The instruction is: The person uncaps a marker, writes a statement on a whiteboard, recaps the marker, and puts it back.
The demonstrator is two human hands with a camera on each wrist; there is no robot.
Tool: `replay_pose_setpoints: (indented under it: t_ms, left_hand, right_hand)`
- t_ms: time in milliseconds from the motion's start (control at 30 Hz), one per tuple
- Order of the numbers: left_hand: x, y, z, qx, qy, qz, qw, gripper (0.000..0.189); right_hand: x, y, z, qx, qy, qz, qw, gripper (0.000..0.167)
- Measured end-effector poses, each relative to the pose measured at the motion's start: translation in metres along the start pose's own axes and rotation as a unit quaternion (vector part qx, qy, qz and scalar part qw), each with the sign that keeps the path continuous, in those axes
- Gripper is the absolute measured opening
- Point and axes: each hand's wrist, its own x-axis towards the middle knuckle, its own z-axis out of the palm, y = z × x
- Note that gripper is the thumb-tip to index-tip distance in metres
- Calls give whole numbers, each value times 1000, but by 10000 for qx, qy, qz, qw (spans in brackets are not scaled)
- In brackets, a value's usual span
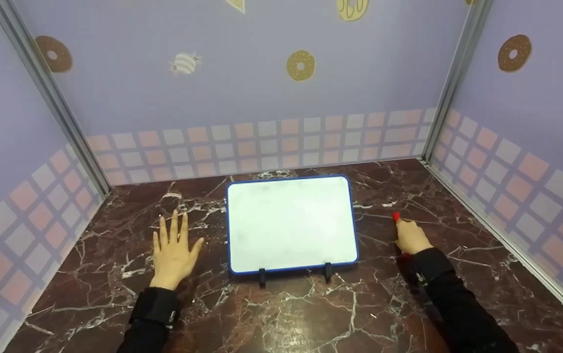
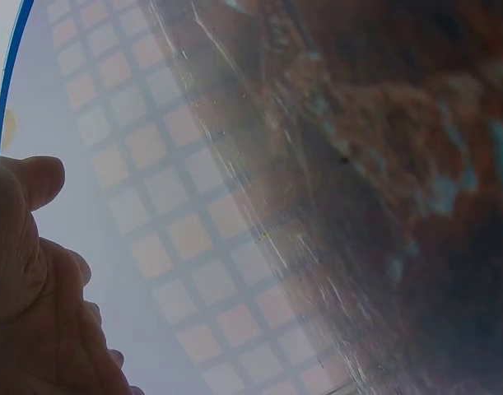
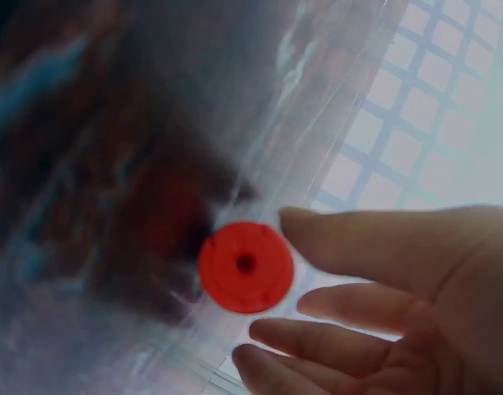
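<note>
My left hand (image 1: 173, 255) rests on the dark marbled table, left of the whiteboard, its fingers spread and pointing away from me. In the left wrist view its thumb and finger edges (image 2: 49, 313) show at the left. A blue-framed whiteboard (image 1: 291, 223) stands between the hands, propped on two small black feet (image 1: 328, 271). Over on the right, my right hand (image 1: 413, 237) holds a red marker (image 1: 396, 216) whose red end sticks out past the fingers. The right wrist view shows the marker's round end (image 3: 246, 267) by the thumb tip; the rest of its length is hidden.
Brown marbled tabletop (image 1: 291, 314) lies under everything. Lilac panels with printed donuts and a pink-and-white check band (image 1: 267, 144) wall in the back and both sides, joined by metal corner posts (image 1: 450, 88). Black sleeves (image 1: 458, 299) cover both forearms.
</note>
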Motion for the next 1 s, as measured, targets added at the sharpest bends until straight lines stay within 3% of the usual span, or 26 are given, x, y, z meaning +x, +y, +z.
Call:
replay_pose_setpoints:
  t_ms: [67, 267, 400, 567, 800, 1000]
  left_hand:
    - [0, 0, 0, 11, -16, -17, 10000, 74]
    - [-1, -1, -2, -39, -64, -44, 10000, 75]
    - [-2, -2, -3, -63, -50, -31, 10000, 75]
    - [0, 3, -7, -44, -69, -42, 10000, 75]
    - [7, 23, -18, -52, 198, 117, 9997, 75]
    - [17, 50, -27, -63, 636, 326, 9974, 74]
  right_hand:
    - [1, -1, 0, 54, 13, 8, 10000, 30]
    - [3, -5, 1, -40, 55, 97, 9999, 17]
    - [5, -4, 0, -19, 214, 131, 9997, 14]
    - [8, -2, -16, 405, 375, 434, 9975, 23]
    - [11, -15, -52, 778, 1186, 515, 9885, 24]
    - [14, -54, -69, 1435, 2160, 302, 9653, 34]
